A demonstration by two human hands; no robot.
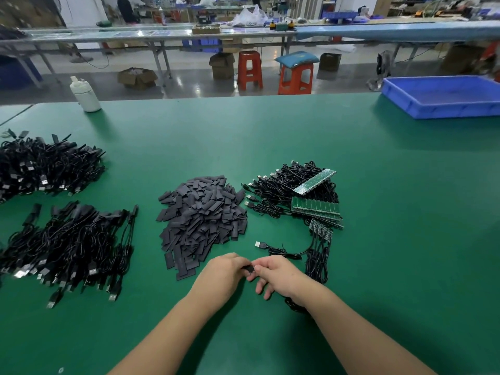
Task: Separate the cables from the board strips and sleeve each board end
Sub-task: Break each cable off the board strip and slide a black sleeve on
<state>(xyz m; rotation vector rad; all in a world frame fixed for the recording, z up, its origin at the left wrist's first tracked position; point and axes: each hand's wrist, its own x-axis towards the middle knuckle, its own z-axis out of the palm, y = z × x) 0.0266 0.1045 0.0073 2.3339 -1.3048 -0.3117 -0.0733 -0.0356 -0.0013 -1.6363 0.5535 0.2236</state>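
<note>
From the head view, both hands meet low over the green worktop (270, 136), fingertips almost touching. The left hand (224, 274) has its fingers curled and pinches a small black sleeve (251, 268); the right hand (278, 274) pinches the same piece from the other side with thumb and forefinger, its other fingers loosely bent downward — whether a board end sits inside the sleeve is hard to tell, since the fingers cover it. A black cable (293, 304) loops under the right wrist. Just beyond the left hand lies a heap of flat black sleeves (203, 215). Beyond the right hand is a stack of green board strips (316, 207) with cables attached (281, 185), and between that stack and the right hand a short strip of boards (320, 230) trails several cables, one ending in a USB plug (261, 244). Well to the left of the left hand are two piles of black cables — a near one (73, 247) and a farther one (46, 166). Far beyond the right hand sits a blue tray (443, 96), and far beyond the left hand a white bottle (85, 94).
</note>
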